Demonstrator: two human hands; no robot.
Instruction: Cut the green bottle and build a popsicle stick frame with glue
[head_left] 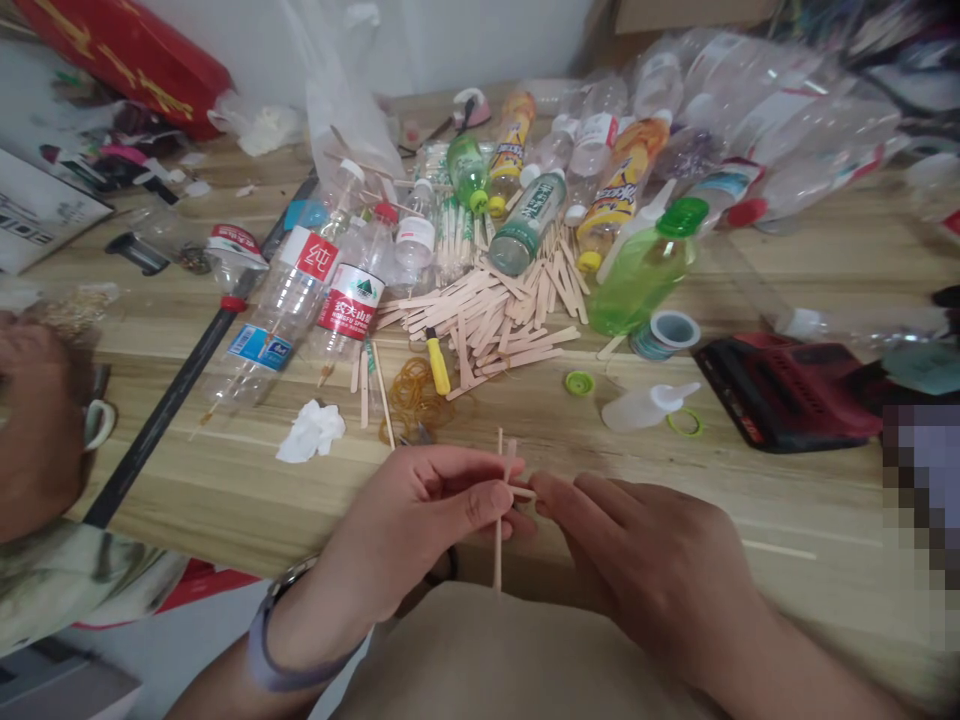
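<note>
My left hand (420,520) pinches a thin wooden stick (498,540) that stands upright near the table's front edge, thumb and forefinger closed on it. A short cross stick (523,491) lies across it. My right hand (652,565) comes in from the right, fingers curled, its fingertips touching the cross stick where the two meet. Just beyond the hands lie a loose bunch of rubber bands (411,395) and a heap of flat wooden sticks (487,315).
Many empty plastic bottles (349,300) crowd the far half of the wooden table (787,500). A green bottle (637,270), tape roll (666,333), glue bottle (646,405), red-black case (787,390), crumpled tissue (311,432) and long black rod (172,400) lie about. Another person (45,450) sits at left.
</note>
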